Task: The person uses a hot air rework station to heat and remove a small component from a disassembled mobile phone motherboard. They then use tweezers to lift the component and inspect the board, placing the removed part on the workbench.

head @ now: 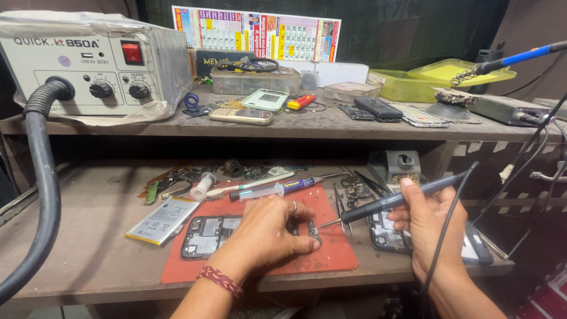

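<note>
My left hand presses down on a small dark circuit part lying on the red work mat; a ring is on one finger and a red thread band on the wrist. My right hand grips a dark soldering iron like a pen, its metal tip touching the part by my left fingertips. The iron's black cord runs down past my right wrist. An opened phone body lies on the mat left of my left hand, partly under it.
A white phone battery, a syringe, tweezers and a second opened phone lie nearby. A soldering iron stand sits behind. The upper shelf holds a hot-air station with black hose, phones and yellow trays.
</note>
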